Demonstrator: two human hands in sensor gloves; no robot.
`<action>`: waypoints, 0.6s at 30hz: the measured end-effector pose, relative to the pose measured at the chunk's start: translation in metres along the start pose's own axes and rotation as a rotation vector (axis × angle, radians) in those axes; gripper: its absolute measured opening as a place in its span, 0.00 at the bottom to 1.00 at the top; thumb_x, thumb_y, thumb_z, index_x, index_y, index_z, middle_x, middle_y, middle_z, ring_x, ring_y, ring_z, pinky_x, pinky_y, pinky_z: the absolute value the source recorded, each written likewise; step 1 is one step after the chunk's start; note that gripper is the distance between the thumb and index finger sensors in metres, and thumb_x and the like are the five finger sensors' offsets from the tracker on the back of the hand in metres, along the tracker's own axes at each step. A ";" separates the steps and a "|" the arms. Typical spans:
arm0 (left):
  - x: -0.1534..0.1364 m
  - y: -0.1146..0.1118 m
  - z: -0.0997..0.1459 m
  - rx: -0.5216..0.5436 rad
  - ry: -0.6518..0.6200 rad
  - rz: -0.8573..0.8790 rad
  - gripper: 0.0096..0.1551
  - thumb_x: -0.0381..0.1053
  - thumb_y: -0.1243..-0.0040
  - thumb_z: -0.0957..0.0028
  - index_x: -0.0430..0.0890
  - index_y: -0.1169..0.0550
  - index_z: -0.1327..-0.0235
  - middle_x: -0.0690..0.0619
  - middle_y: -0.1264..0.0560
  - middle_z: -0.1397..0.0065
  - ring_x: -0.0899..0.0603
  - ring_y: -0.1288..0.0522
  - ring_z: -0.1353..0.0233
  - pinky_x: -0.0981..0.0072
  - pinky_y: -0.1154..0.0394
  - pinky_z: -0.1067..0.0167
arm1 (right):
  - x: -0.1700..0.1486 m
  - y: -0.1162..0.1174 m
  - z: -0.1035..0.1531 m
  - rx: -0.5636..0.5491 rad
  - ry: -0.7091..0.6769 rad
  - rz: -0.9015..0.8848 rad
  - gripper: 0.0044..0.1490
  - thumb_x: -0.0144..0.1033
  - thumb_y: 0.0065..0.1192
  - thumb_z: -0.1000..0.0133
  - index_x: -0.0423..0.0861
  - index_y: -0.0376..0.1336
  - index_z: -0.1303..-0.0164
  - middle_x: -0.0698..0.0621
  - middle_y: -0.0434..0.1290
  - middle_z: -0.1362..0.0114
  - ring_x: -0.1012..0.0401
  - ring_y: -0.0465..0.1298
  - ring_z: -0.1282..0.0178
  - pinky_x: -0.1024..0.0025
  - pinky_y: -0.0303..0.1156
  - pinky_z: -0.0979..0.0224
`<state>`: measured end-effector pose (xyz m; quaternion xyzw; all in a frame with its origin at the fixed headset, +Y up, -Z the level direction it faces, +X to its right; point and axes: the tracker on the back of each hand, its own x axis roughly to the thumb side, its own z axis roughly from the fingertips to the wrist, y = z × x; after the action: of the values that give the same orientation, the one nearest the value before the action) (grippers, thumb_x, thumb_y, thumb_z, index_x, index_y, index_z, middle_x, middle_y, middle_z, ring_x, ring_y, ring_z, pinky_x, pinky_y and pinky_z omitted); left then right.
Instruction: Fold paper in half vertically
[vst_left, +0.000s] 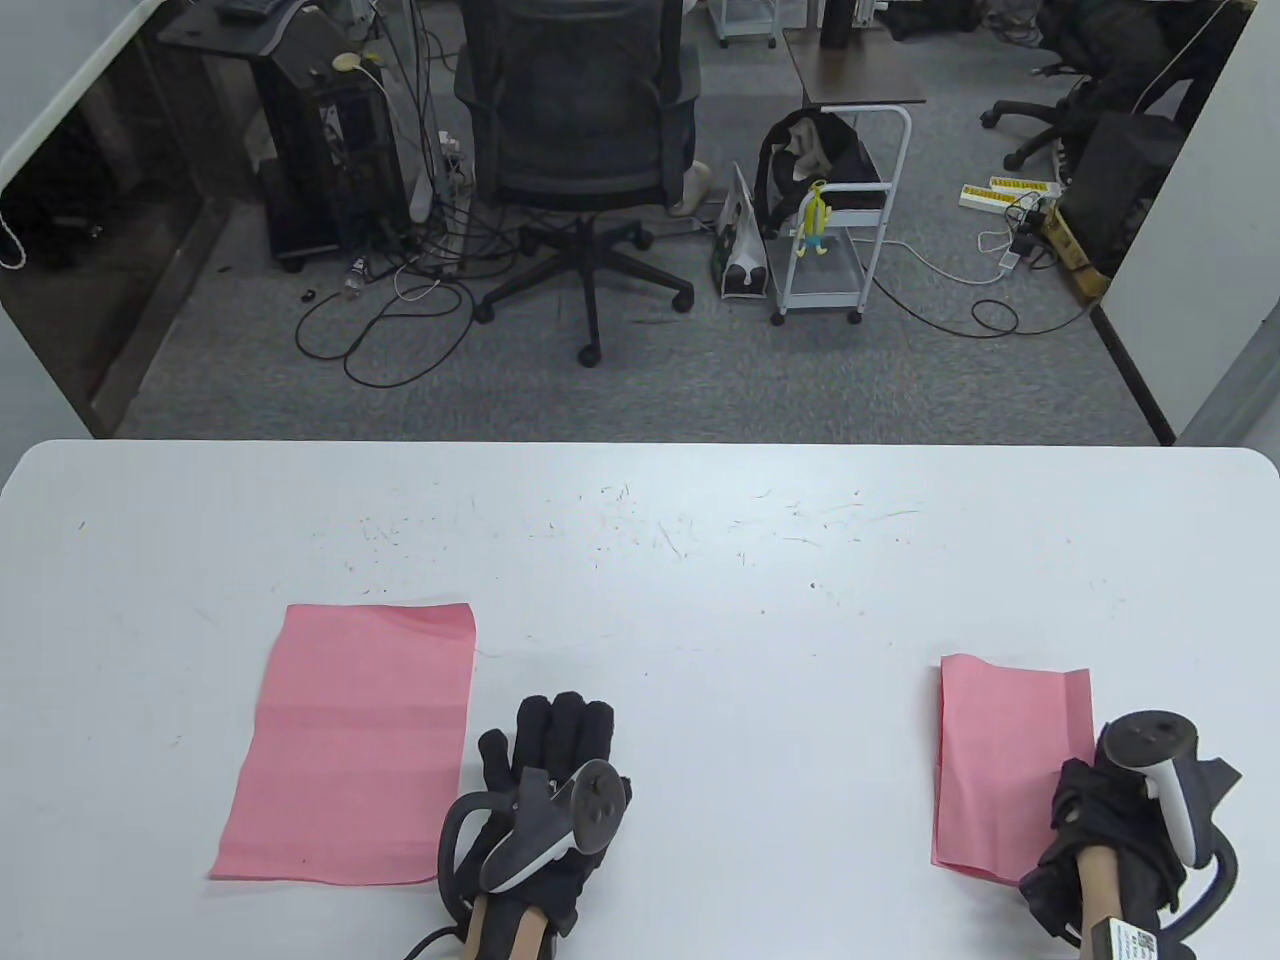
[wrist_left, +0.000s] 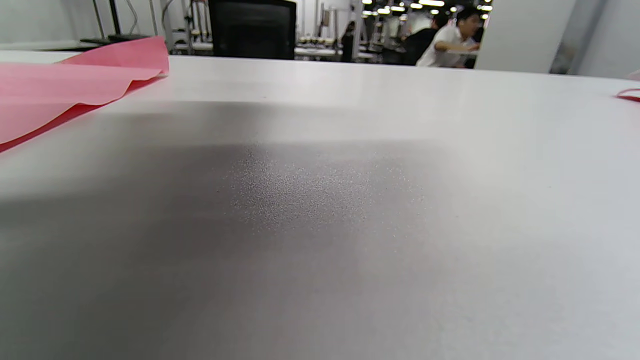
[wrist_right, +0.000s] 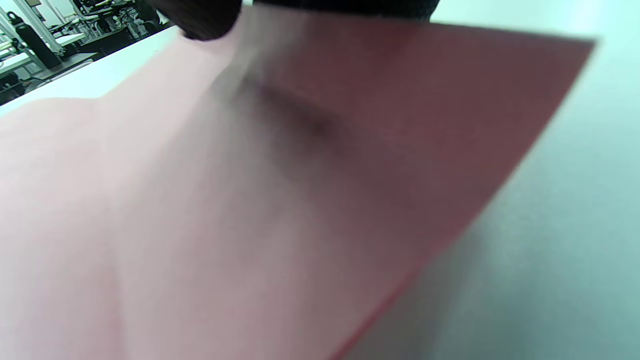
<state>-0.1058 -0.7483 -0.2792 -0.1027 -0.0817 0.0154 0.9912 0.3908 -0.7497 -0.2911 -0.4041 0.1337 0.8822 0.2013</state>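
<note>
We are gripping the folded paper (vst_left: 1005, 765) at its near right corner with our right hand (vst_left: 1120, 830) (left hand (vst_left: 545, 790) resting flat, fingers spread, beside the unfolded sheet (vst_left: 350, 745)); we are keeping edges aligned while creasing.

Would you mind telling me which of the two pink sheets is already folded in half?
The narrower pink sheet at the table's right, under the right hand, is folded. The wider pink sheet beside the left hand lies open and flat.
</note>
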 end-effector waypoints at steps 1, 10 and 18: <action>0.000 0.000 0.000 -0.001 0.000 0.000 0.46 0.68 0.68 0.39 0.53 0.62 0.12 0.46 0.63 0.08 0.31 0.63 0.11 0.24 0.58 0.22 | 0.001 -0.001 0.001 -0.013 0.002 0.008 0.44 0.48 0.58 0.47 0.55 0.45 0.23 0.54 0.64 0.23 0.57 0.75 0.32 0.57 0.72 0.31; 0.001 0.000 0.000 0.000 -0.003 0.003 0.46 0.68 0.68 0.39 0.53 0.62 0.12 0.46 0.63 0.08 0.31 0.63 0.11 0.23 0.58 0.22 | 0.064 -0.023 0.054 -0.002 -0.244 0.032 0.47 0.53 0.54 0.46 0.53 0.40 0.21 0.49 0.53 0.17 0.46 0.61 0.20 0.47 0.61 0.23; 0.002 0.000 0.000 -0.007 -0.009 0.011 0.46 0.68 0.68 0.39 0.53 0.62 0.12 0.46 0.63 0.07 0.31 0.63 0.11 0.23 0.58 0.22 | 0.147 0.010 0.133 0.053 -0.562 0.082 0.47 0.55 0.53 0.46 0.54 0.40 0.21 0.48 0.51 0.16 0.44 0.57 0.18 0.45 0.58 0.21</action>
<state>-0.1042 -0.7487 -0.2787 -0.1067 -0.0854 0.0209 0.9904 0.2114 -0.6695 -0.3188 -0.1325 0.1117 0.9633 0.2051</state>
